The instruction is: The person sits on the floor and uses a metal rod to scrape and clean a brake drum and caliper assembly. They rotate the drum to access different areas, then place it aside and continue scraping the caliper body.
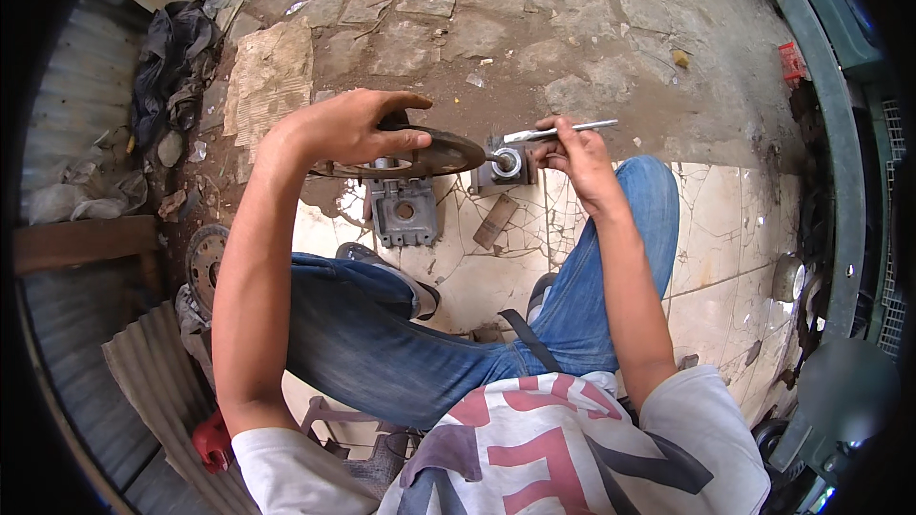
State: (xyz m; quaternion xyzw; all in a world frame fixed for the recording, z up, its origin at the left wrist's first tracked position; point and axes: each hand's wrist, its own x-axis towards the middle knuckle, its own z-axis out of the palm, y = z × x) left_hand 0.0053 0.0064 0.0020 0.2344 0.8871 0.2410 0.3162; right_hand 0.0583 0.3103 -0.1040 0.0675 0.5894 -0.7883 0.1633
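Left hand [348, 129] closed over the rim of a dark metal disc [429, 153], held above the cracked tile floor [725, 257] near its border with the paving. Right hand [572, 148] pinches a slim metal tool [563, 131] at a small bearing block [506, 165]. The disc looks heavy, stiff, probably greasy; best held by the rim. Its underside and the tool tip are hidden.

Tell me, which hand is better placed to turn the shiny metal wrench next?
Probably the right hand. It already grips the thin silver metal wrench, whose end sits on the round grey metal fitting. The left hand is busy pressing on the dark round metal disc.
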